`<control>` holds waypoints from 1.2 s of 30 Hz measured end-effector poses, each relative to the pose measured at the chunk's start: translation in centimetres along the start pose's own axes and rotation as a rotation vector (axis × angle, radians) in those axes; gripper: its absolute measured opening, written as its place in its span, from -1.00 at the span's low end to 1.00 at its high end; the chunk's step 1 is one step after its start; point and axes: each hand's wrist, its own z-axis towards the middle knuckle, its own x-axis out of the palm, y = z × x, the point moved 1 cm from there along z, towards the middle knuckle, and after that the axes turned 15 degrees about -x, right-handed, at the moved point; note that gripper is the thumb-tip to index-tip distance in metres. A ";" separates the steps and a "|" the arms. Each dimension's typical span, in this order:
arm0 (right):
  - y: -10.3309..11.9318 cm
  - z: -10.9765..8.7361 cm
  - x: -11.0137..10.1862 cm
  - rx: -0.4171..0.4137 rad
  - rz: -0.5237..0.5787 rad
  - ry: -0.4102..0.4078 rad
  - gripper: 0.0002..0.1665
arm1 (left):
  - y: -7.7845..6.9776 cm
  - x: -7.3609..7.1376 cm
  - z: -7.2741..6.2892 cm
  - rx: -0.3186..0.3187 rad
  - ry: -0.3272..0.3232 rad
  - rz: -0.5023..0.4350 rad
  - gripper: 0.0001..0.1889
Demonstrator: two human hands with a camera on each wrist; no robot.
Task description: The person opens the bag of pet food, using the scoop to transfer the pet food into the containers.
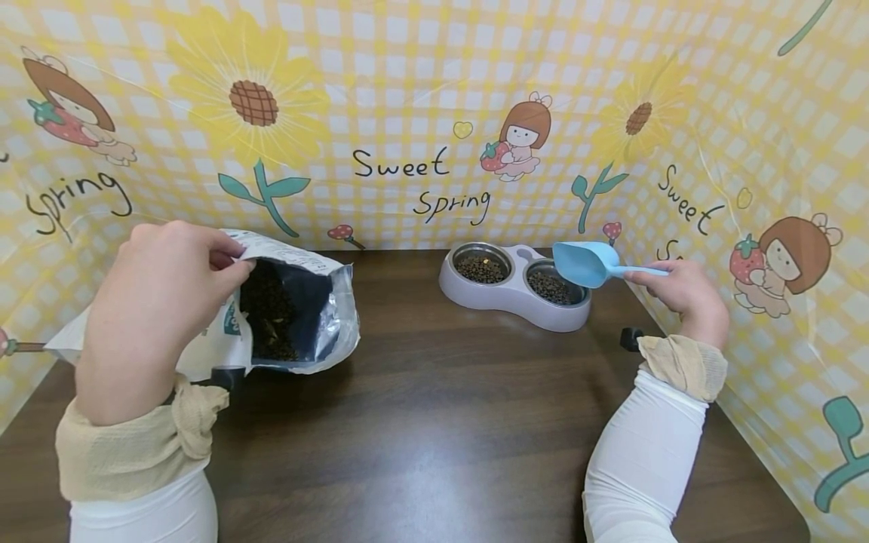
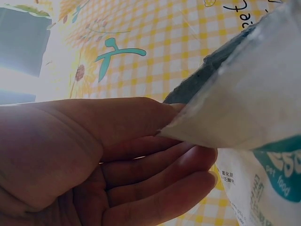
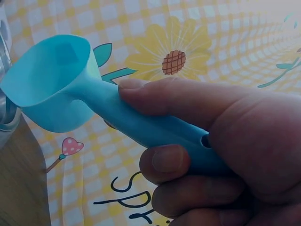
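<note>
My left hand [image 1: 152,302] pinches the top edge of a white pet food bag [image 1: 342,332] with thumb and index finger. The bag's mouth gapes toward the middle, and brown kibble [image 1: 271,324] shows inside against the dark lining. In my right hand [image 1: 686,294] I grip the handle of a light blue scoop [image 1: 587,264], thumb along its top. No kibble shows in the scoop's cup [image 3: 51,70]. It is tilted over the right side of a pale lilac double bowl [image 1: 489,300], partly covering the right steel dish. Kibble lies in both dishes.
The brown wooden table [image 1: 421,407] runs up to a yellow checked cloth [image 1: 407,68] at the back, with more cloth along both sides. The double bowl stands close to the back cloth, right of centre.
</note>
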 end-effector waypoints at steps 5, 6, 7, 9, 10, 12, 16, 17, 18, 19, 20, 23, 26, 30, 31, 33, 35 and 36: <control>0.0 0.1 0.0 0.007 0.015 0.000 -0.48 | 0.0 0.0 0.0 -0.005 0.003 0.000 -0.75; 0.0 0.1 0.0 0.012 0.023 0.000 -0.47 | -0.1 0.0 0.0 -0.007 0.004 0.000 -0.75; 0.0 0.1 0.0 0.018 0.031 -0.002 -0.47 | -0.1 0.0 0.1 -0.009 0.007 0.000 -0.74; 0.0 0.1 0.0 0.027 0.054 -0.004 -0.47 | -0.1 0.0 0.1 -0.011 0.010 0.001 -0.74; 0.0 0.0 0.0 0.032 0.065 -0.004 -0.46 | -0.1 0.0 0.1 -0.011 0.011 0.001 -0.74; 0.1 0.0 0.0 0.037 0.086 -0.005 -0.43 | -0.1 0.0 0.1 -0.013 0.012 0.002 -0.73; 0.7 0.1 0.0 0.038 0.166 -0.007 -0.37 | -0.1 0.0 0.1 -0.019 0.019 0.004 -0.73; 1.0 0.2 0.0 0.031 0.190 -0.016 -0.37 | -0.1 0.0 0.1 -0.021 0.020 0.005 -0.72; 1.4 0.3 0.0 0.021 0.219 -0.024 -0.39 | -0.1 0.0 0.2 -0.022 0.021 0.005 -0.72; 2.0 0.5 0.1 0.010 0.253 -0.030 -0.41 | -0.1 0.0 0.2 -0.021 0.021 0.006 -0.72; 2.6 0.8 0.2 -0.003 0.288 -0.037 -0.42 | -0.1 0.0 0.2 -0.019 0.020 0.006 -0.72; 4.7 1.8 0.7 -0.044 0.424 -0.048 -0.50 | 0.0 0.0 0.2 -0.009 0.009 0.004 -0.74; 7.5 2.9 1.8 -0.075 0.553 -0.029 -0.55 | 0.1 0.1 0.1 0.000 -0.001 0.004 -0.75; 11.5 4.4 4.4 -0.104 0.683 0.022 -0.57 | 0.1 0.1 0.0 0.000 -0.006 0.005 -0.75; 12.4 4.8 5.3 -0.114 0.718 0.043 -0.58 | 0.1 0.1 0.0 -0.003 -0.004 0.004 -0.75; 14.0 5.5 7.1 -0.125 0.775 0.095 -0.60 | 0.1 0.1 0.0 -0.008 -0.003 0.002 -0.74; 15.3 6.1 9.0 -0.135 0.813 0.152 -0.62 | 0.1 0.1 0.0 -0.012 0.000 0.000 -0.74; 15.8 6.4 9.8 -0.147 0.817 0.180 -0.63 | 0.0 0.1 0.0 -0.013 0.000 -0.002 -0.73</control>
